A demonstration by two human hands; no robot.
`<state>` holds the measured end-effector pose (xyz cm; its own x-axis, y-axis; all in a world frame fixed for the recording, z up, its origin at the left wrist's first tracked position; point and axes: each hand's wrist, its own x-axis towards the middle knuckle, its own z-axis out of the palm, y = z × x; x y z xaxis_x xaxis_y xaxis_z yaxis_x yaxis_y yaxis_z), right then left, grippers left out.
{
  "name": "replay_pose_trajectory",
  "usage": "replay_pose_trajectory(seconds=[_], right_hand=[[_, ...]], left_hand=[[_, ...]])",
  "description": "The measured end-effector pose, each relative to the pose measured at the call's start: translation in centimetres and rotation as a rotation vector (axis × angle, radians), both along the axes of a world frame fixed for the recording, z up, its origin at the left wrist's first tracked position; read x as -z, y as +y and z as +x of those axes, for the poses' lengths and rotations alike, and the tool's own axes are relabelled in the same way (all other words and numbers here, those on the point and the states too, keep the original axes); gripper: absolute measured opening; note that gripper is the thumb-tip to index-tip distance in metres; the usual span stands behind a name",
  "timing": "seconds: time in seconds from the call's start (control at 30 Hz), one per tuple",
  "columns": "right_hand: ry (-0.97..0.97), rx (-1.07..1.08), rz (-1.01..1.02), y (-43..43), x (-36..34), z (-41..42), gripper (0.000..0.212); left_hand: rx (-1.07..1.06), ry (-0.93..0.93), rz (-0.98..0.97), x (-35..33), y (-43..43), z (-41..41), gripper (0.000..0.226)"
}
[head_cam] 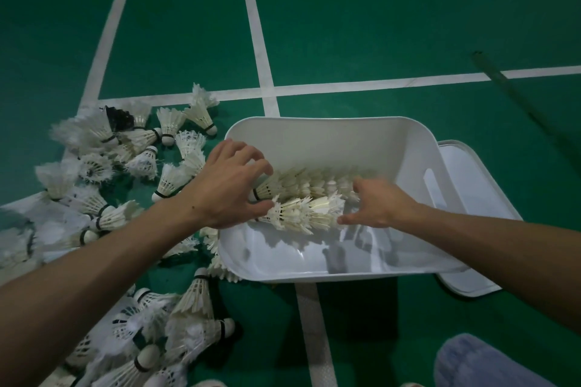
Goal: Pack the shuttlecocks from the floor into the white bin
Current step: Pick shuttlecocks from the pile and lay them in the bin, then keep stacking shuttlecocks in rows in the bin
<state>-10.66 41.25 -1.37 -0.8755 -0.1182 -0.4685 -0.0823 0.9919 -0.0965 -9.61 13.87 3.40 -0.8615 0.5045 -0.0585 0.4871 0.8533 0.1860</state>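
The white bin [317,135] stands on the green court floor. Inside it lie two nested rows of shuttlecocks: a far row [308,184] and a near stacked row [301,214]. My left hand [226,185] reaches over the bin's left rim and its curled fingers and thumb hold the cork end of the near row. My right hand [377,204] holds the row's feather end between fingers and thumb. Several loose shuttlecocks [125,148] lie scattered on the floor left of the bin, and more [176,324] lie at the lower left.
The bin's white lid [471,185] lies on the floor under the bin's right side. White court lines [257,41] cross the floor. A dark pole [515,94] lies at the upper right. A knee in pale fabric [484,364] shows at the bottom right.
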Motion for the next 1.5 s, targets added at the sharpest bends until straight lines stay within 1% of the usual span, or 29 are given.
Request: replay_pose_trajectory(seconds=[0.03,0.07,0.13,0.27,0.4,0.5,0.6,0.77,0.87,0.93,1.0,1.07,1.2,1.3,1.37,1.43,1.5], right_hand=[[0.027,-0.035,0.045,-0.1,-0.8,0.0,0.058],[0.060,-0.063,0.072,-0.5,-1.8,0.0,0.053],[0.148,-0.116,0.069,-1.8,-4.3,0.1,0.052],[0.357,-0.244,-0.124,-7.4,-10.8,0.2,0.058],[0.460,-0.497,-0.269,-15.4,-15.6,0.8,0.059],[0.418,-0.670,-0.294,-21.4,-15.8,2.2,0.058],[0.322,-0.760,-0.285,-25.7,-14.0,4.8,0.061],[0.084,-0.804,-0.162,-26.9,-8.4,8.9,0.073],[-0.021,-0.772,-0.131,-25.4,-5.4,10.3,0.077],[-0.053,-0.702,-0.142,-24.9,-3.7,11.1,0.083],[-0.069,-0.602,-0.178,-24.8,-2.2,11.7,0.088],[-0.076,-0.535,-0.210,-25.0,-0.9,12.0,0.091],[-0.126,-0.471,-0.240,-25.4,0.9,12.4,0.094],[-0.163,-0.438,-0.245,-25.3,1.7,12.7,0.092],[-0.147,-0.456,-0.227,-25.3,2.0,12.6,0.080],[-0.103,-0.469,-0.223,-25.3,2.1,12.4,0.059],[-0.078,-0.453,-0.255,-25.2,2.4,12.3,0.048]], left_hand=[[0.004,0.001,-0.001,-0.2,-0.1,0.1,0.058],[0.003,0.000,0.000,-0.5,-0.2,0.2,0.061],[-0.031,-0.003,0.023,-1.4,-1.0,0.5,0.068],[-0.171,0.023,0.055,-3.2,-4.9,1.8,0.069],[-0.310,-0.042,-0.102,-3.3,-11.4,4.0,0.070],[-0.454,-0.173,-0.181,-3.0,-15.4,6.3,0.073],[-0.523,-0.297,-0.154,-1.7,-17.2,9.5,0.079],[-0.410,-0.430,-0.090,3.0,-15.9,14.4,0.096],[-0.368,-0.505,-0.085,5.7,-14.5,16.2,0.104],[-0.357,-0.530,-0.085,7.3,-14.3,16.9,0.109],[-0.352,-0.527,-0.076,8.6,-14.2,17.0,0.116],[-0.338,-0.485,-0.075,9.1,-14.0,16.8,0.118],[-0.333,-0.422,-0.144,9.5,-13.8,15.9,0.107],[-0.340,-0.432,-0.127,9.5,-13.9,14.8,0.086],[-0.350,-0.415,-0.085,9.4,-14.1,14.4,0.071],[-0.390,-0.391,-0.014,9.6,-14.3,14.2,0.057],[-0.399,-0.386,-0.001,9.6,-14.3,14.2,0.057]])
